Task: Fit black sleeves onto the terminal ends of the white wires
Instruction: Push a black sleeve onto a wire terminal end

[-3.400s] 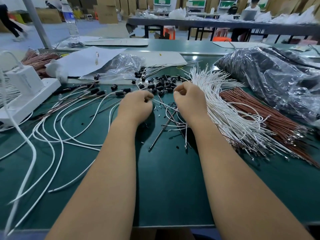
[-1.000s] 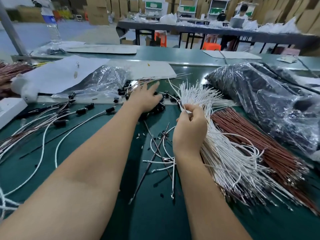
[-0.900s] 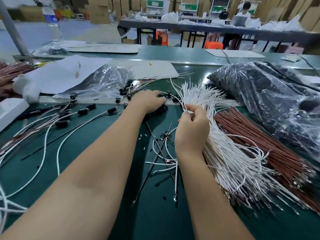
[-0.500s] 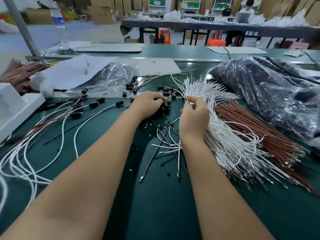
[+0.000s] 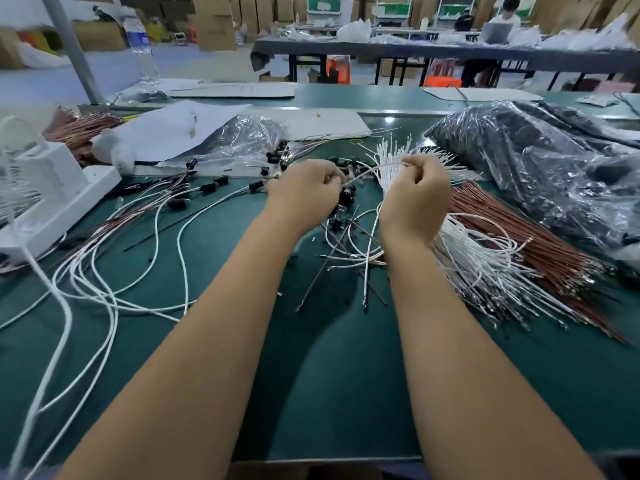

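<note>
My right hand (image 5: 414, 199) is curled and pinches a single white wire (image 5: 367, 173), whose end runs left toward my left hand (image 5: 304, 190). My left hand is curled into a fist; a black sleeve is probably inside it, but the fingers hide it. Loose black sleeves (image 5: 346, 197) lie on the green mat between and behind the hands. A thick bundle of white wires (image 5: 478, 258) fans out under and to the right of my right hand. White wires with black sleeves fitted (image 5: 214, 185) lie to the left.
A bundle of brown wires (image 5: 526, 237) lies right of the white ones. A large black-filled plastic bag (image 5: 540, 161) sits at the far right. A white box (image 5: 48, 192) stands at the left edge, with paper (image 5: 173, 129) and a clear bag (image 5: 242, 136) behind.
My left hand has drawn back from the sleeve pile and closed into a fist. My right hand has lifted one white wire out of the bundle and brought its end toward the left hand.
</note>
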